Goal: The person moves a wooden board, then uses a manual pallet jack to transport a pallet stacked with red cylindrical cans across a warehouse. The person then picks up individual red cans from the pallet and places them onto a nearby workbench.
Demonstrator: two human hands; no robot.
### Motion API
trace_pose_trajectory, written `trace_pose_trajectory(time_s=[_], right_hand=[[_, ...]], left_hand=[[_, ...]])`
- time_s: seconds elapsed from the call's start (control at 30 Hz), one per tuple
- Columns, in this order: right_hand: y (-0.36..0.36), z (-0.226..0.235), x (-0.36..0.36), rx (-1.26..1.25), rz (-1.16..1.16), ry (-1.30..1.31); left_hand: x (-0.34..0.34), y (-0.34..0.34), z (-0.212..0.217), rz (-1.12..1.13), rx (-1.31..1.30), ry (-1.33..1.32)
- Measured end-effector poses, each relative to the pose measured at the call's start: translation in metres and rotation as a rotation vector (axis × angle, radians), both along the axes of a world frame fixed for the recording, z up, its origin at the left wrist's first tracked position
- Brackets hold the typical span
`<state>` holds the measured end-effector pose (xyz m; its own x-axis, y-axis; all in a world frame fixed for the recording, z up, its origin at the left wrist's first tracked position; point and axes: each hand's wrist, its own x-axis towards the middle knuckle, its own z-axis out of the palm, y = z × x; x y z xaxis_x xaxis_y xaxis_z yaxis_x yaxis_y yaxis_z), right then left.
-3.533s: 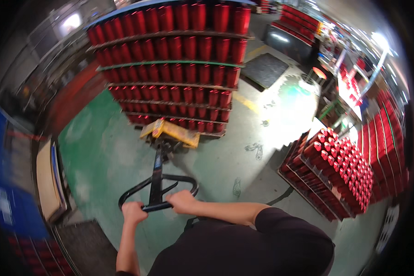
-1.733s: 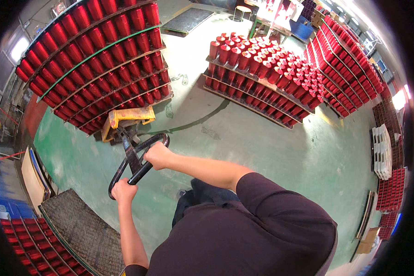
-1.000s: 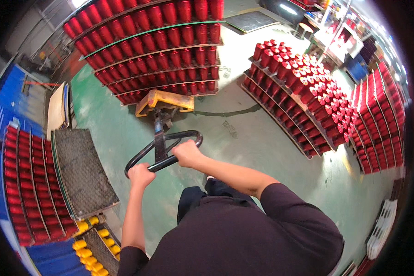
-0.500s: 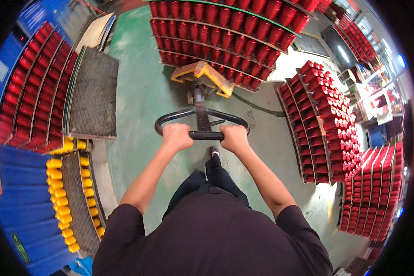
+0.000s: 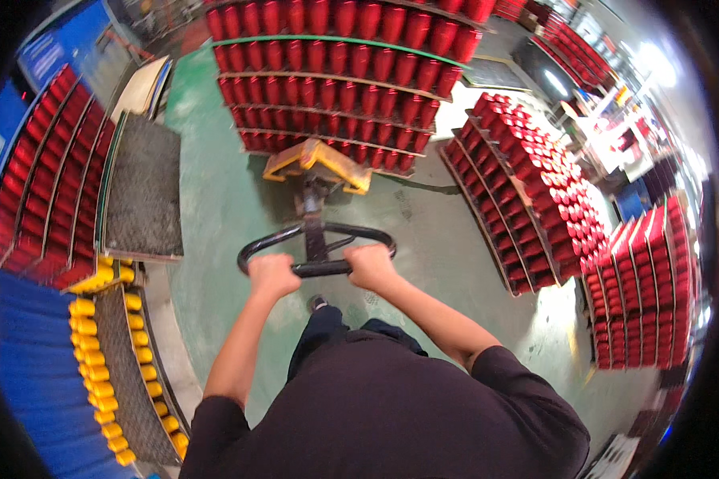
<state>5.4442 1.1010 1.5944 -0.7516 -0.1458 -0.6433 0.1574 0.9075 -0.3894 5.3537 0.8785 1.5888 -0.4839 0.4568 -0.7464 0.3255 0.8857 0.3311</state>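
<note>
My left hand (image 5: 273, 275) is wrapped round the left part of the black loop handle (image 5: 319, 270) of a yellow pallet jack (image 5: 307, 160). Round the right part of the same bar closes my right hand (image 5: 371, 266). Both arms reach forward, elbows slightly bent. Beyond the handle, the jack's yellow body stands right at the base of a tall stack of red bottle-shaped pieces (image 5: 343, 60), set in rows on thin boards. The jack's forks are hidden beneath that stack.
On the left stand tiers of red pieces (image 5: 44, 184), a dark board stack (image 5: 142, 188) and a rack of yellow pieces (image 5: 88, 343) by a blue curtain (image 5: 24, 343). To the right are two more red stacks (image 5: 511, 191), (image 5: 639, 287). Green floor (image 5: 208, 311) lies between.
The handle, my hands and the jack now sit lower and further left in view. The loaded stack also shows lower and further left. My feet have changed position in a step.
</note>
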Motion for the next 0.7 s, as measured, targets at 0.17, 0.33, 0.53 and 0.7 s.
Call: trace_pose_trajectory(time_s=[0.17, 0.33, 0.53, 0.7], right_hand=[[0.03, -0.086, -0.085, -0.035, -0.068, -0.001], [0.02, -0.268, -0.135, 0.006, -0.098, 0.071], [-0.037, -0.404, -0.133, 0.047, -0.091, 0.039], [-0.071, -0.401, -0.091, 0.049, -0.13, 0.037]], left_hand=[[-0.08, 0.03, -0.107, 0.001, 0.017, 0.017], [-0.127, 0.019, -0.305, 0.013, 0.073, 0.032], [-0.135, -0.033, -0.444, -0.041, 0.094, 0.075], [-0.102, -0.062, -0.431, -0.056, 0.072, 0.039]])
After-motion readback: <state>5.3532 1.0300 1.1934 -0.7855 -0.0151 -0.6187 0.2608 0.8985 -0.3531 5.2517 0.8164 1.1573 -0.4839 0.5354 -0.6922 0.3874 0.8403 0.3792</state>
